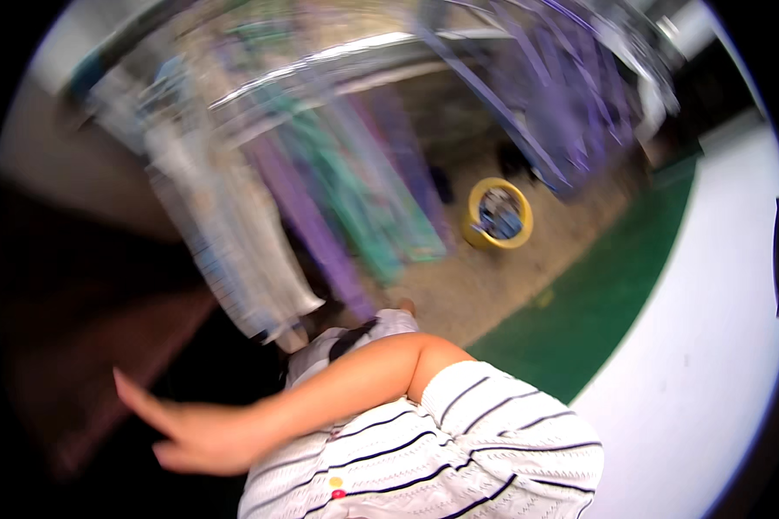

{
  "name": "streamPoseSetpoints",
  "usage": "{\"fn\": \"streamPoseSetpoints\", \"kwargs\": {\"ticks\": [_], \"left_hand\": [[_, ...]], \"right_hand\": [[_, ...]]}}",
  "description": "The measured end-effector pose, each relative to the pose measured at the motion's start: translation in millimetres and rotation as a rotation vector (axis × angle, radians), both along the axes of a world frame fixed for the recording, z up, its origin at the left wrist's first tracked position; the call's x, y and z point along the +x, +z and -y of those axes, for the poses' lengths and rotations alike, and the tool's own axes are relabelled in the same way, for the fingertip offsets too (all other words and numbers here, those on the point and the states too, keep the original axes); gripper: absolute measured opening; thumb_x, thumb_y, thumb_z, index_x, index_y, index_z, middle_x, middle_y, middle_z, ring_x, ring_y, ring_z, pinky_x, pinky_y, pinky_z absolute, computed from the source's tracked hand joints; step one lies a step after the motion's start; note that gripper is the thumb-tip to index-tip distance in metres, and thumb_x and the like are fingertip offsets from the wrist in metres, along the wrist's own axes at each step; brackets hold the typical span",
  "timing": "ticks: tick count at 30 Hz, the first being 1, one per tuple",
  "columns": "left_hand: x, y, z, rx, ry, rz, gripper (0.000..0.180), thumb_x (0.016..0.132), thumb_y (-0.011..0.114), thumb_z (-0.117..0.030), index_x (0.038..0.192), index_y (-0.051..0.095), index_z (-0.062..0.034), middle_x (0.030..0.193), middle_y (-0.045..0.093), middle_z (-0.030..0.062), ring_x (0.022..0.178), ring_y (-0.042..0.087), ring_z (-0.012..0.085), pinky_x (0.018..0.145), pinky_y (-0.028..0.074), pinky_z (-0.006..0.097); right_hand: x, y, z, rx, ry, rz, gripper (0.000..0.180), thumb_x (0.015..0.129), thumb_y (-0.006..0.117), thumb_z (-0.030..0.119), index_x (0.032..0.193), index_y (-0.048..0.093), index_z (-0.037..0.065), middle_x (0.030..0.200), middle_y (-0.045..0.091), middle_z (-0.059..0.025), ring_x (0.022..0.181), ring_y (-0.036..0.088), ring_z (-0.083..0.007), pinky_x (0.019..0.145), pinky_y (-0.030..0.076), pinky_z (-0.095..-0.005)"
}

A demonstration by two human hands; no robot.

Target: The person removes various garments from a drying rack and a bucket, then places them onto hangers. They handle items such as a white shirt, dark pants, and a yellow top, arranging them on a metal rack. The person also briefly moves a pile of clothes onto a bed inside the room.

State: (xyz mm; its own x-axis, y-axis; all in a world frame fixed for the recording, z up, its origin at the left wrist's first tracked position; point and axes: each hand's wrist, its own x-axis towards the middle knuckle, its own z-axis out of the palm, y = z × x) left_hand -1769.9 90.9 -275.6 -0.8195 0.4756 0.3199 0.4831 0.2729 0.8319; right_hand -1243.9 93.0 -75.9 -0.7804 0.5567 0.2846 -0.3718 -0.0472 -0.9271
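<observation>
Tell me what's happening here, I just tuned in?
The picture is motion-blurred. A person in a white shirt with dark stripes has one bare arm stretched across the body, its open hand holding nothing; which hand it is cannot be told. Purple, teal and pale strips of fabric hang ahead. A round yellow bucket stands on the tan floor, apart from the hand.

Hanging garments [320, 199] in purple, teal and pale tones, blurred, fill the upper middle of the view. A yellow bucket [498, 214] stands on the tan floor [493, 285] beyond them. A green floor strip [614, 294] borders a white surface [710, 363] at the right.
</observation>
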Motion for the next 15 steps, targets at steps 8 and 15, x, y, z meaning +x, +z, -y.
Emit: {"fn": "streamPoseSetpoints", "kwargs": {"ticks": [8,15], "left_hand": [[160.5,-87.8,-56.8,-0.406,-0.304,0.132,0.034,0.097,0.052,-0.032,0.113,0.061,-0.0035,0.087,0.059,0.0056,0.073,0.054,0.0159,0.066,0.044,0.030],[257.9,-157.5,-18.2,-1.223,-0.590,0.368,0.030,0.096,0.055,-0.029,0.109,0.064,-0.0031,0.079,0.061,0.0046,0.066,0.055,0.0138,0.060,0.045,0.028]], "right_hand": [[206.4,-41.4,82.6,0.290,-0.150,-0.144,0.040,0.100,0.049,0.023,0.128,0.050,-0.005,0.098,0.068,-0.0168,0.088,0.065,-0.0296,0.082,0.050,-0.0373],[358.6,-118.6,162.6,-0.265,-0.565,-0.120,0.022,0.096,0.058,0.012,0.109,0.067,-0.003,0.096,0.072,-0.0099,0.080,0.068,-0.0150,0.081,0.052,-0.0279]]}}
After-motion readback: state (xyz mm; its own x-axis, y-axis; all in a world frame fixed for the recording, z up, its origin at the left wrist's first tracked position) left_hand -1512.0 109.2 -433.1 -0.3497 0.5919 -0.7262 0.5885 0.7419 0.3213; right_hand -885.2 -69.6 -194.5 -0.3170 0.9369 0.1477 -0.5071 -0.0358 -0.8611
